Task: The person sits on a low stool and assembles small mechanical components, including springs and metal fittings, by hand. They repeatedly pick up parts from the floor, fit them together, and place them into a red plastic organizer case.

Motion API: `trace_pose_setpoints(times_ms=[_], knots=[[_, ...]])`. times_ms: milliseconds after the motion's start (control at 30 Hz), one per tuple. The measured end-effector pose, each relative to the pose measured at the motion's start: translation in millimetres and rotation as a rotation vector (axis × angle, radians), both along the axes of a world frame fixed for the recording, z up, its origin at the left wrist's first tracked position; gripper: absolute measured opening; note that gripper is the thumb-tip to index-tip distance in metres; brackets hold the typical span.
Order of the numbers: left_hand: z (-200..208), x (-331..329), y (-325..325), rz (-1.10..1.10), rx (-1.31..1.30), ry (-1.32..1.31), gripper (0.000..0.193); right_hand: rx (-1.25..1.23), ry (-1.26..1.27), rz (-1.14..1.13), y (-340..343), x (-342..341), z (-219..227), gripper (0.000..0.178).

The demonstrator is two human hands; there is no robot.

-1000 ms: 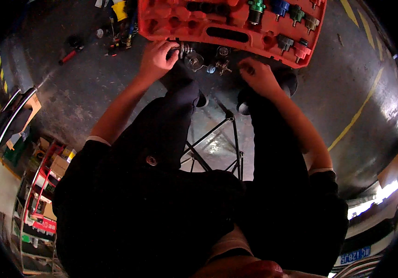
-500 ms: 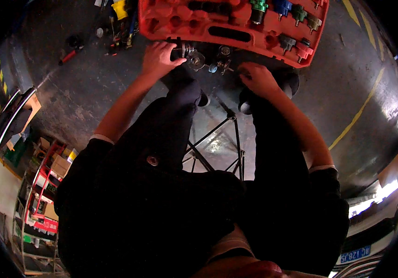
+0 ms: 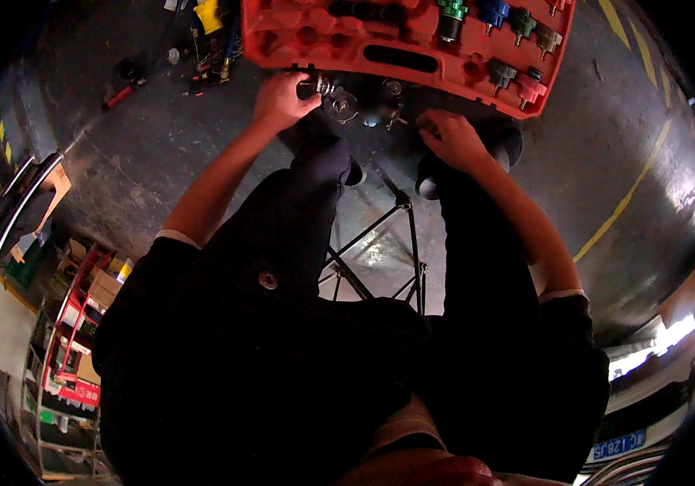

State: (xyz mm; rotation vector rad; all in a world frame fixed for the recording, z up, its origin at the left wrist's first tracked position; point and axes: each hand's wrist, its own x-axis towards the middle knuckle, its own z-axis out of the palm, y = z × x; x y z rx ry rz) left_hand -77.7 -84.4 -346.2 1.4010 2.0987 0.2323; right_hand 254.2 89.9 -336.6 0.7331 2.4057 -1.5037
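My left hand [image 3: 282,101] is closed round the left end of a silver metal fitting with a round disc-like part [image 3: 340,105]. Its thumb and fingers pinch the fitting just below the red case. Right beside it sits a second dark metal piece with a round knob and a small light-blue part [image 3: 371,121]; whether the two are joined, I cannot tell. My right hand [image 3: 451,136] hovers to the right of these parts, near my right knee, its fingers curled inward. What it holds, if anything, is hidden.
An open red moulded case [image 3: 412,71] with green, blue, grey and red adapters [image 3: 493,13] lies ahead. To its left are a yellow object [image 3: 209,15], assorted tools and a red-handled tool [image 3: 121,97]. Thin black stool legs [image 3: 402,202] stand between my legs.
My left hand has turned slightly, its fingers drawn in closer round the fitting. The disc-like part has shifted a little left. My right hand has hardly moved.
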Motion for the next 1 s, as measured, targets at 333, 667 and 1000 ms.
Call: trace_pose_setpoints(times_ms=[333, 667, 1000], knots=[[16.5, 10.6, 16.7, 0.168, -0.161, -0.571, 0.041, -0.169, -0.016, -0.077, 2.9, -7.3, 11.9, 0.027], [42.8, 34.9, 43.3, 0.162, -0.077, -1.116, 0.040, -0.699, 0.094, -0.362, 5.0, -38.1, 52.3, 0.047], [60.6, 65.2, 52.2, 0.234, -0.182, -1.151, 0.042, -0.677, 0.093, -0.416, 0.7, -36.4, 50.2, 0.047]])
